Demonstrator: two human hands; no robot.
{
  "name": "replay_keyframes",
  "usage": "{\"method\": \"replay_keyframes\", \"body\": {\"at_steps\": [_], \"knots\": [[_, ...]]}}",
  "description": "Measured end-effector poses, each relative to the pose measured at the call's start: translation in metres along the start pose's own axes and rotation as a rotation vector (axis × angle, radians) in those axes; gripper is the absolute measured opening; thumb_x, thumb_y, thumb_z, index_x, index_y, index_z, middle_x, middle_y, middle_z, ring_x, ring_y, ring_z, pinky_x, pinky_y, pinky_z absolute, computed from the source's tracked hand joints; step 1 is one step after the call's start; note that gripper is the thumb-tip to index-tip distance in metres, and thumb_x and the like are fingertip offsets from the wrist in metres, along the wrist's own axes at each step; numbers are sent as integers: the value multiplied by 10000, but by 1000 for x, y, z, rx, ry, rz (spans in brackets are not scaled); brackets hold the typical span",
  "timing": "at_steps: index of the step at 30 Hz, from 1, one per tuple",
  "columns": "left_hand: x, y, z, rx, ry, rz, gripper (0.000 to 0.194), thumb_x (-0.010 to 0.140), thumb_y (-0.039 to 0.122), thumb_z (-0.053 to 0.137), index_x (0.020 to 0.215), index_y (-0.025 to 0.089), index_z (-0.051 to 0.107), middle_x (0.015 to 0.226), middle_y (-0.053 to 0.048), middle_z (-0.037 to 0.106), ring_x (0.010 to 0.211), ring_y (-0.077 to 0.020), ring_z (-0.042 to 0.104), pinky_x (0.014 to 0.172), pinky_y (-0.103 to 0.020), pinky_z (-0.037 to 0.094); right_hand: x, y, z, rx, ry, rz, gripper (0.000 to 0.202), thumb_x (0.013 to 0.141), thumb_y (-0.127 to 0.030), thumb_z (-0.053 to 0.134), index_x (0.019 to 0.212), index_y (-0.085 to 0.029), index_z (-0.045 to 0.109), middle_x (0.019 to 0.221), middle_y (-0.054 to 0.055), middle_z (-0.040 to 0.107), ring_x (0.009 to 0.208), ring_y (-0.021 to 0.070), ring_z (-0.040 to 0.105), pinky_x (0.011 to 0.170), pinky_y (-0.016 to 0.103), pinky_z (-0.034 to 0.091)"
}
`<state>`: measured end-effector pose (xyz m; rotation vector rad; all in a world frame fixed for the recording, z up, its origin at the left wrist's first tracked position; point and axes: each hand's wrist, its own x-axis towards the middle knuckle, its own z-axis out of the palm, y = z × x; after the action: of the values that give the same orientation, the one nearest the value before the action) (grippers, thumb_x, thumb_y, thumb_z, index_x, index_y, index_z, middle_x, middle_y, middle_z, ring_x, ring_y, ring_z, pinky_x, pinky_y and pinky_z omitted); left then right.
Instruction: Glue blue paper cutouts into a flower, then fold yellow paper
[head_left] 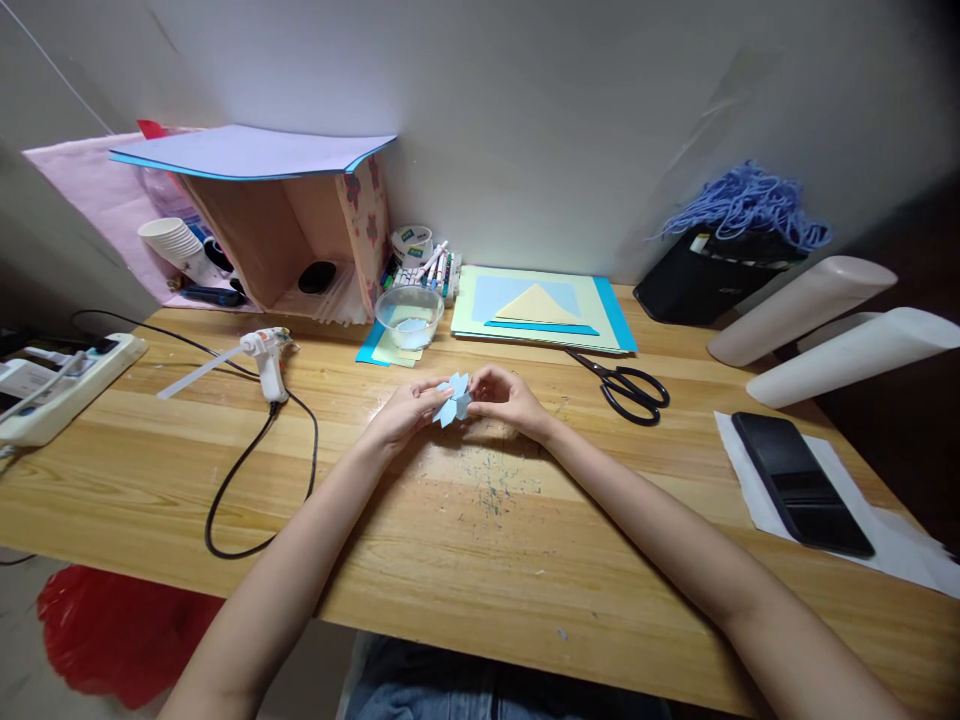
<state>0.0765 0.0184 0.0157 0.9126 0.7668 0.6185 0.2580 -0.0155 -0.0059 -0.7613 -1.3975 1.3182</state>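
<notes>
A small light-blue paper flower (452, 400) with pointed petals is held above the middle of the wooden table. My left hand (407, 412) pinches it from the left, thumb lying over the paper. From the right, the thumb and fingers of my right hand (511, 402) close on the flower's edge. Just behind the hands stands a clear plastic bowl (409, 316) with light-blue paper in it. Black-handled scissors (628, 388) lie to the right of my right hand, partly spread.
A white glue gun (268, 364) with a looping black cord lies left, near a power strip (75, 390). Coloured paper sheets (616, 318) are stacked behind. A cardboard box (367, 235), markers (433, 268), a phone (801, 484) and white rolls (855, 355) surround the work area.
</notes>
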Motion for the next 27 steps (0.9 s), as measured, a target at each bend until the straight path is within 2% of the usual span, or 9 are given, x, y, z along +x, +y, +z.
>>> {"method": "replay_keyframes", "body": {"at_steps": [3,7,10,19,24,27], "knots": [[-2,1,1,77,118,59,497,601,293,763,1042,118,613,913,-94,676,696,-131,614,620,-215,451,-2,0,2,-78,41,23,305,641,-264,740,869,-203,547,798,-9,547,652,100,524,598,249,474],[-3,1,3,176,195,110,501,596,345,757,1014,123,594,891,-99,678,675,-148,616,564,-222,448,-2,0,5,-139,69,55,309,638,-289,738,854,-195,537,769,-6,573,667,118,559,611,271,494],[-4,2,5,241,249,156,512,596,351,755,1018,133,565,918,-106,669,710,-163,623,580,-235,464,-2,-1,7,-131,99,72,266,660,-290,717,822,-187,532,746,-9,585,652,118,578,596,270,503],[-4,3,3,372,217,154,616,563,340,773,1086,141,518,855,-107,650,681,-175,610,577,-267,468,-4,1,6,-123,123,77,276,644,-296,729,747,-180,500,692,-29,550,590,97,562,538,238,493],[-6,5,5,459,244,290,519,576,323,757,1021,137,564,928,-107,629,852,-196,588,667,-256,462,-3,3,6,-66,123,81,297,633,-314,739,710,-186,482,686,-31,526,575,92,544,505,233,495],[-7,7,6,478,219,313,497,591,320,744,1019,141,566,968,-108,617,889,-198,574,672,-249,460,-2,2,5,-33,124,65,296,629,-318,742,694,-189,484,702,-26,530,589,94,541,517,238,500]]}}
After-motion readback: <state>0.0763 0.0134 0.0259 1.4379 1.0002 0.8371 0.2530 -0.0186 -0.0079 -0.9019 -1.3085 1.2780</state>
